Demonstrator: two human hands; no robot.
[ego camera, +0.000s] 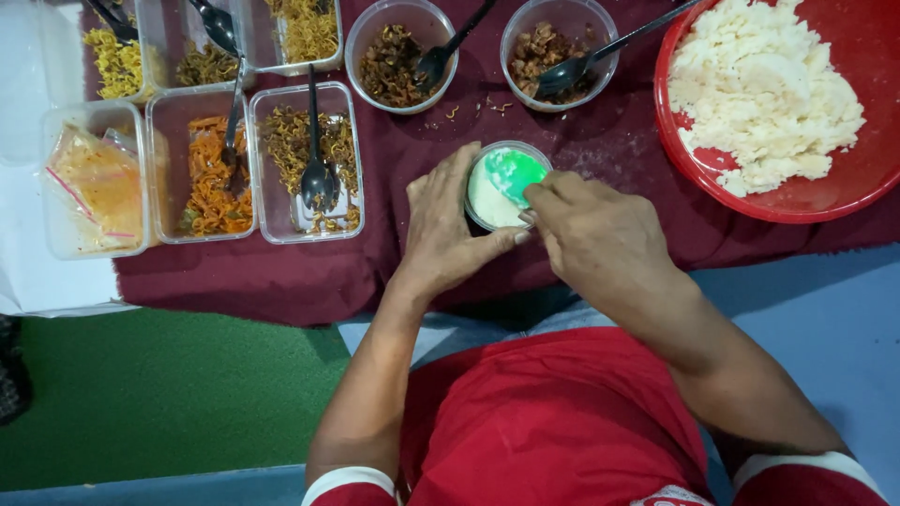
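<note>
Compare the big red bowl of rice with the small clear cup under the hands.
The big red plastic bowl is wide and opaque, and no hand touches it; the small clear round cup is narrow, see-through and steadied by the left hand. The bowl's rice is a loose heap; the cup's is smooth under a green tool in the right hand. Both hold white rice.

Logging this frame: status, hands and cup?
Left hand grips small cup of rice. Right hand presses green spoon into it. Nothing obstructing.
</note>
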